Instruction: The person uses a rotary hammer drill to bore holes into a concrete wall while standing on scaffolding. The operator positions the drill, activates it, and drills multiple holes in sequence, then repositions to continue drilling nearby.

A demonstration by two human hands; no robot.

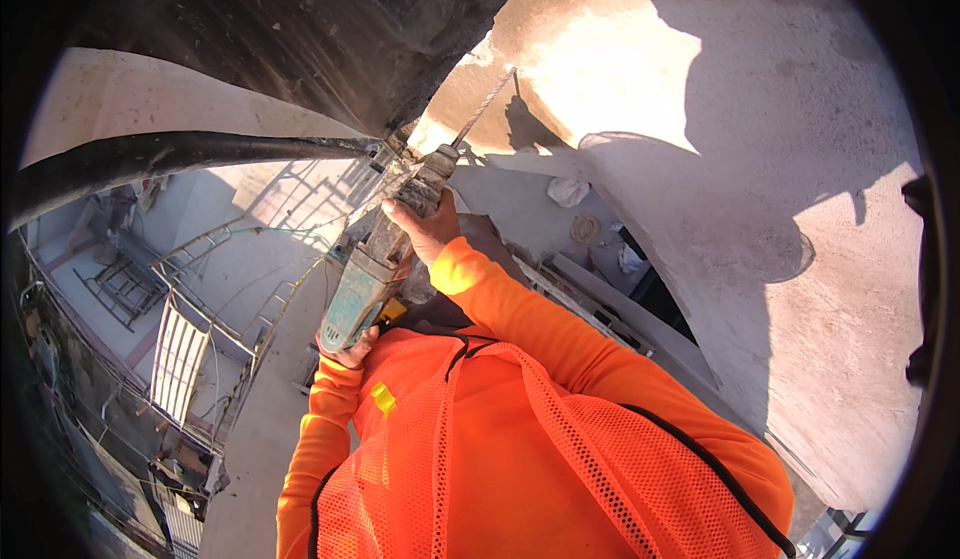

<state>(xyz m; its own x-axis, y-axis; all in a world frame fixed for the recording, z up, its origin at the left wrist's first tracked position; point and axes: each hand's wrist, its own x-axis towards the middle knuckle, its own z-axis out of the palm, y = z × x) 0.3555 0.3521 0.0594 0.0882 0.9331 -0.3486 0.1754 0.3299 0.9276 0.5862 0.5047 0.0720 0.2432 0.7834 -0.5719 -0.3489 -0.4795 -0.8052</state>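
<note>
A worn green and grey rotary hammer drill (362,284) is held in front of my chest, angled up toward the pale plastered wall (850,289). My right hand (432,229) is closed around its dusty front housing, behind the chuck. At the rear end, my left hand (350,351) is closed about the handle, most of which is hidden by the body and my clothing. The long spiral drill bit (486,109) points away from me. Its tip meets the wall at the sunlit patch, though I cannot tell how deep it sits.
A dark, rough slab (270,29) overhangs at the upper left, close to the drill. A thick black pipe (180,154) runs in from the left. Far below stand metal scaffold frames (180,359). A white bag (567,192) and a coil of rope (585,228) lie below the wall.
</note>
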